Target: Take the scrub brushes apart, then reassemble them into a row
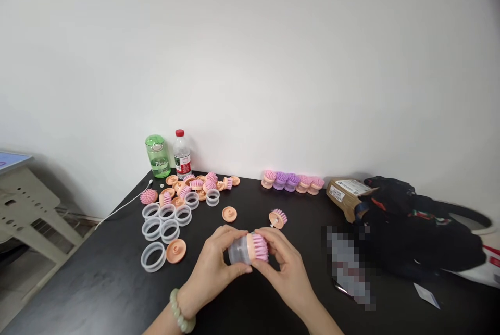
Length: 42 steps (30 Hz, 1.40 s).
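Both hands hold one round scrubbing brush between them, tilted on its side above the black table. My left hand (216, 257), with a bead bracelet on its wrist, is closed round the clear plastic ring (239, 251). The fingers of my right hand (283, 259) grip the pink bristle head (258, 248) with its peach rim. Just beyond the hands lie a loose peach cap (229, 214) and a tipped pink brush head (277, 218). To the left, another clear ring (153, 257) rests beside a peach cap (175, 250).
Several clear rings (167, 211) and a heap of pink brush heads (196, 184) and caps fill the left. A green container (158, 157) and a bottle (182, 155) stand behind. Assembled brushes (291, 182) line the wall. A cardboard box (347, 194) and black bag (422, 236) lie right.
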Each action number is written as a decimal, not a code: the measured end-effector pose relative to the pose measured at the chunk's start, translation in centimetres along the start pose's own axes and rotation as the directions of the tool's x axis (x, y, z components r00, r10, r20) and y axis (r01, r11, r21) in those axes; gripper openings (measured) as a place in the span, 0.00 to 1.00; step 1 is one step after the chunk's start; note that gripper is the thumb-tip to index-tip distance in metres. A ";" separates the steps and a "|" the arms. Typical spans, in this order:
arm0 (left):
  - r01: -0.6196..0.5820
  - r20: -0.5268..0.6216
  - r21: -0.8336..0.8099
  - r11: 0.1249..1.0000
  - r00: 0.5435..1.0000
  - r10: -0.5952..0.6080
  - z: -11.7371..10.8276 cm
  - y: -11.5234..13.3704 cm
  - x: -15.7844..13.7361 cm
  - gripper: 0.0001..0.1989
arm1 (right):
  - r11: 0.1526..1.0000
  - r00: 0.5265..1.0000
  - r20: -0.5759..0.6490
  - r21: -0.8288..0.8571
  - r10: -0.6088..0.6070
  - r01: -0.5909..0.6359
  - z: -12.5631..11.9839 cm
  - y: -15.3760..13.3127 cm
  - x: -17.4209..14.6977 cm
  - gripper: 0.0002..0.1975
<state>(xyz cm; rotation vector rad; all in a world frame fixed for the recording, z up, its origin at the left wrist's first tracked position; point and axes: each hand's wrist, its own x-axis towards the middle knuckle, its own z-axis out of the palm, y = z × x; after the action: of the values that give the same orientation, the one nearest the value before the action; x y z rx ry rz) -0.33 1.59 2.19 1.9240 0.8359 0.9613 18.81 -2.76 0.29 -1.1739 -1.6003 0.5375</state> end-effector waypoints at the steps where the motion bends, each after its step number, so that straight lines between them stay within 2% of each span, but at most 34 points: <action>1: 0.010 0.001 -0.012 1.000 1.000 -0.010 0.0 0.0 0.0 0.25 | 1.000 1.000 0.002 0.005 -0.003 0.003 0.0 0.0 -0.2 0.17; 7: 0.146 0.015 -0.162 0.976 0.989 -0.146 0.1 0.1 0.0 0.23 | 0.999 0.999 0.018 0.040 -0.035 0.034 -0.2 -0.2 -0.8 0.19; 12: 0.170 0.069 -0.321 0.932 0.985 -0.157 0.0 0.4 -0.1 0.22 | 0.994 0.995 0.023 0.040 -0.100 0.099 -0.5 -0.6 -0.6 0.18; 21: 0.269 0.188 -0.486 0.831 0.961 -0.201 0.7 0.2 -0.1 0.18 | 0.977 0.976 0.051 0.040 -0.213 0.211 -1.3 -1.4 0.0 0.17; 26: 0.330 0.200 -0.491 0.807 0.944 -0.264 1.0 -0.3 0.0 0.19 | 0.970 0.969 0.053 0.015 -0.241 0.241 -1.2 -1.6 0.1 0.16; 35: 0.370 0.187 -0.457 0.809 0.929 -0.319 1.1 -0.1 0.3 0.23 | 0.934 0.934 0.088 -0.066 -0.345 0.351 -1.3 -1.6 0.0 0.14; 39: 0.386 0.211 -0.511 0.768 0.922 -0.324 1.5 -0.4 0.3 0.27 | 0.904 0.907 0.116 -0.099 -0.404 0.416 -1.3 -1.8 0.0 0.13; 42: 0.451 0.258 -0.536 0.714 0.893 -0.370 1.7 -0.4 0.3 0.29 | 0.880 0.886 0.148 -0.125 -0.440 0.458 -1.4 -2.0 0.0 0.15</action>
<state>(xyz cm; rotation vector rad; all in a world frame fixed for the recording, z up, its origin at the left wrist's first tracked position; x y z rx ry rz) 1.17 1.38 1.29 1.1773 0.7353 0.6933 19.25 -3.92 2.38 -0.8464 -1.9701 0.1779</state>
